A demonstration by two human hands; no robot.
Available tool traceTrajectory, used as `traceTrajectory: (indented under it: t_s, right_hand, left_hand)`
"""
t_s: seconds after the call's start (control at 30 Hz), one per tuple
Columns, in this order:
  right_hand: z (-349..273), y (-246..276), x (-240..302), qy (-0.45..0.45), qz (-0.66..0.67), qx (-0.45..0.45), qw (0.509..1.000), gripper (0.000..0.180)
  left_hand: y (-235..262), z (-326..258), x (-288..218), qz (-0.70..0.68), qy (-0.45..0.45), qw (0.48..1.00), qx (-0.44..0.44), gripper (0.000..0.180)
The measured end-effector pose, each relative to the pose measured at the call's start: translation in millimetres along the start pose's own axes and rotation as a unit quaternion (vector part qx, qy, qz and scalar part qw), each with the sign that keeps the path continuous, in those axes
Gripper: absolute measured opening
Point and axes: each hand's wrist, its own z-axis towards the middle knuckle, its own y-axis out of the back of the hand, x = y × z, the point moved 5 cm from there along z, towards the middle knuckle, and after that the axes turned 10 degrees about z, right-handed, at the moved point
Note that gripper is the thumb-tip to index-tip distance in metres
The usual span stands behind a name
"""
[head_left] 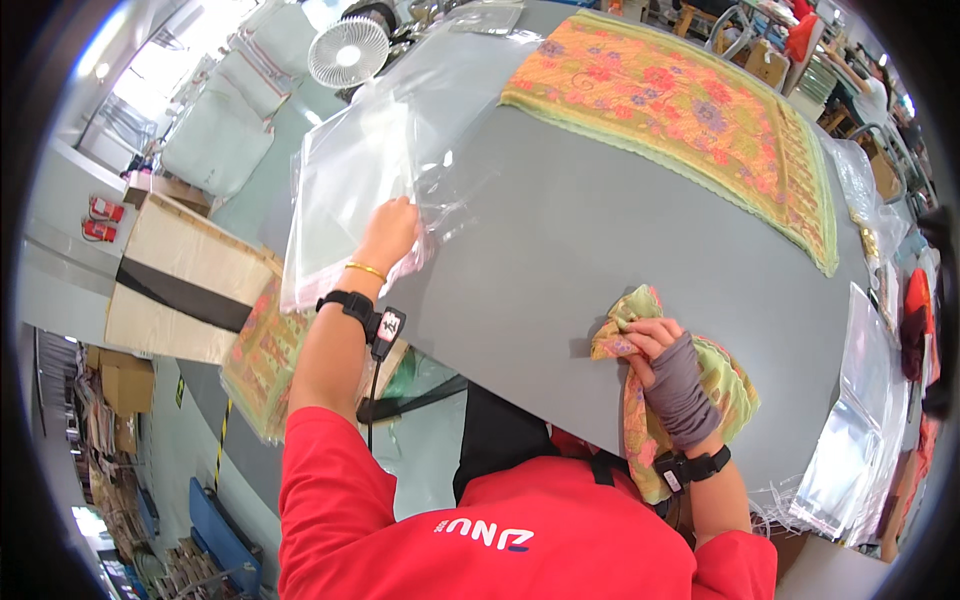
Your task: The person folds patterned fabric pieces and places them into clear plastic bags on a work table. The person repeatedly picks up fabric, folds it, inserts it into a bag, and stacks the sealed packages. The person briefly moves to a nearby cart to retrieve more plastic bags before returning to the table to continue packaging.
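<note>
Clear, crinkly plastic is pinched in the left hand [392, 232], fingers closed on the top clear plastic bag [400, 165] of a stack at the table's left edge; lifting one sheet slowly should keep the ones beneath from dragging along. Right hand [665, 365], in a grey fingerless sleeve, clenches a folded green-and-orange floral cloth [690, 385] against the grey table [600, 250], near its front edge. A larger floral cloth [690, 110] lies spread well beyond

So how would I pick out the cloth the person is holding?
Start at the big grey table and come to its near edge. There the right hand, in a grey fingerless sleeve, grips a bunched green and orange flowered cloth. Unlike the large patterned cloth lying flat at the far side, this one is crumpled.
</note>
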Motion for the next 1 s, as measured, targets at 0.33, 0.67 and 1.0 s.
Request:
traceTrajectory:
  t_s: [0.33, 0.67, 1.0]
  right_hand:
    - [-2, -1, -11, 0.022, 0.01, -0.014, 1.0, 0.027]
    - [-20, 40, 1, -0.001, -0.032, -0.116, 0.993, 0.03]
    - [-39, -21, 25, -0.026, -0.081, 0.009, 0.996, 0.04]
  left_hand:
    - [117, 54, -11, -0.258, 0.138, 0.943, -0.161, 0.007]
    - [108, -3, -233, -0.232, -0.172, 0.95, -0.115, 0.013]
    - [183, -66, -351, -0.326, -0.21, 0.905, -0.177, 0.022]
